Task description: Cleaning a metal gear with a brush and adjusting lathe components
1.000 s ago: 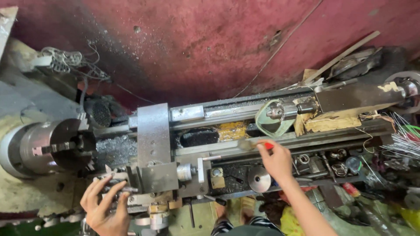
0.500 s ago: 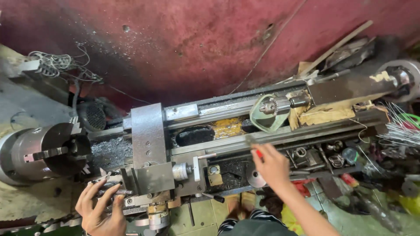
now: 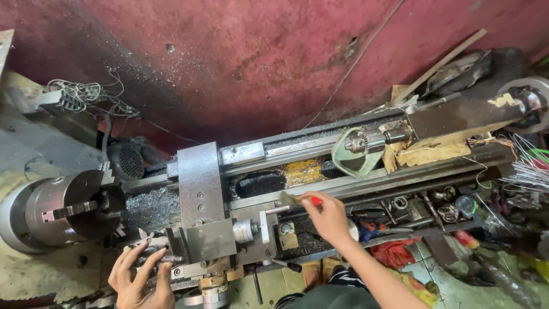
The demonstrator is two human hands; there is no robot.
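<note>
Head view, looking down on a small metal lathe point(image 3: 286, 171) that runs from lower left to upper right in front of a rough, dark red wall point(image 3: 274, 63). The right hand point(image 3: 330, 217) is closed around a brush point(image 3: 298, 199) with a red handle; only the handle's end shows past the fingers, and its pale bristles rest on the front rail of the lathe bed, just right of the carriage. The left hand point(image 3: 139, 278) sits at the lower left with fingers spread and curled, touching a small handwheel point(image 3: 150, 252) at the front of the carriage; whether it grips the wheel firmly cannot be told.

The carriage point(image 3: 201, 189) is a blocky grey steel saddle with flat, dull faces and a few screw holes. Left of it the round steel chuck point(image 3: 66, 209) shows stepped jaws and a smooth, worn surface. Fine metal chips point(image 3: 150, 207) lie thick and gritty between chuck and carriage. In the bed gap, a patch of yellow paint point(image 3: 303, 170) shows amid dark grease. Further right, a drill chuck point(image 3: 366, 141) sits on the tailstock, ringed by a pale green loop. Beyond it, loose nuts and fittings point(image 3: 440, 209) fill a tray, and thin wires point(image 3: 529, 166) fan out at the right edge.
</note>
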